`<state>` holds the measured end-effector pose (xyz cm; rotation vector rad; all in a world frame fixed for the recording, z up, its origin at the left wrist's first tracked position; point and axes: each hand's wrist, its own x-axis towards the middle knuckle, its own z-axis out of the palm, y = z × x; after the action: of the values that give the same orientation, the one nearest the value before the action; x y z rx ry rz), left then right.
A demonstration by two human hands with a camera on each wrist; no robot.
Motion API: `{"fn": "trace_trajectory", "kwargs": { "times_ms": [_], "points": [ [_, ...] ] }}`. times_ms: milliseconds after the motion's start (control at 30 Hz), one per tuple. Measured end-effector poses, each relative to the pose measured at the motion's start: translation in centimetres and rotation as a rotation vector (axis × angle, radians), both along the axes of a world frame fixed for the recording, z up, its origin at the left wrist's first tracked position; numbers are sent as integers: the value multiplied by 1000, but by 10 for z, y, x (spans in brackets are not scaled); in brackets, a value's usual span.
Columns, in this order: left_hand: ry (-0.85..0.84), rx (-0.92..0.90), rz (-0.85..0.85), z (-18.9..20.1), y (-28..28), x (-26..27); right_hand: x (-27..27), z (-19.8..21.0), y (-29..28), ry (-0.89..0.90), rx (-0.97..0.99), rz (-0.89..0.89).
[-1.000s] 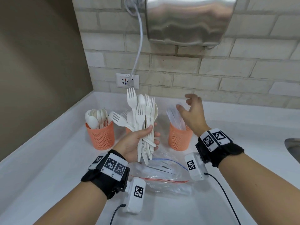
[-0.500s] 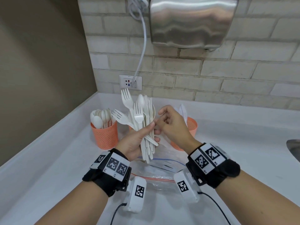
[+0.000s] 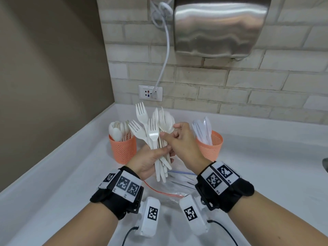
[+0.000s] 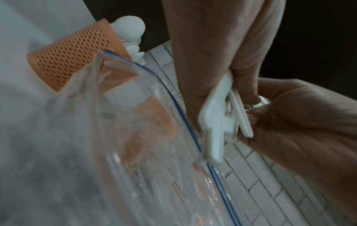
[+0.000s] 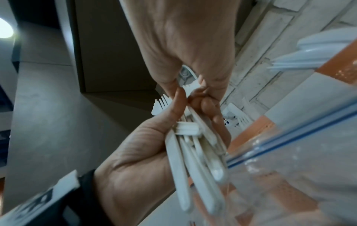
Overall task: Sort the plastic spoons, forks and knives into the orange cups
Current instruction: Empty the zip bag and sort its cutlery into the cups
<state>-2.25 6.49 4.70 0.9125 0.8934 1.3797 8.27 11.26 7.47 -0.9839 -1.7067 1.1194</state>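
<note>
My left hand (image 3: 147, 161) grips a bundle of white plastic forks and spoons (image 3: 153, 133) upright above the counter. My right hand (image 3: 180, 139) has its thumb and curled fingers pinched on a utensil in that bundle; which piece I cannot tell. The wrist views show the handles (image 5: 185, 154) fanned out below my left palm (image 4: 289, 130). One orange mesh cup (image 3: 122, 149) at left holds spoons (image 3: 116, 133). Another orange cup (image 3: 212, 145) at right holds clear knives (image 3: 203, 129). A third orange cup (image 5: 253, 130) with forks stands behind my hands, hidden in the head view.
A clear zip bag (image 3: 171, 186) with a few utensils inside lies on the white counter (image 3: 62, 183) under my wrists. A brick wall with a socket (image 3: 150, 93), a cord and a steel dryer (image 3: 218, 27) stands behind. A sink edge (image 3: 325, 165) shows far right.
My right hand came back from the knife cup at right to the bundle and now pinches a piece in it. The left hand kept holding the bundle.
</note>
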Motion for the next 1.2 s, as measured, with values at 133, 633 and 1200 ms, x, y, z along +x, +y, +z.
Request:
{"fn": "trace_trajectory", "kwargs": {
  "times_ms": [133, 633, 1200],
  "points": [
    [-14, 4, 11, 1, -3, -3, -9, -3, -2, -24, 29, -3],
    [-102, -53, 86, 0, -2, -9, -18, -14, 2, 60, -165, 76],
    [87, 11, 160, 2, -4, -9, -5, -11, 3, 47, -136, 147]
  ]
}}
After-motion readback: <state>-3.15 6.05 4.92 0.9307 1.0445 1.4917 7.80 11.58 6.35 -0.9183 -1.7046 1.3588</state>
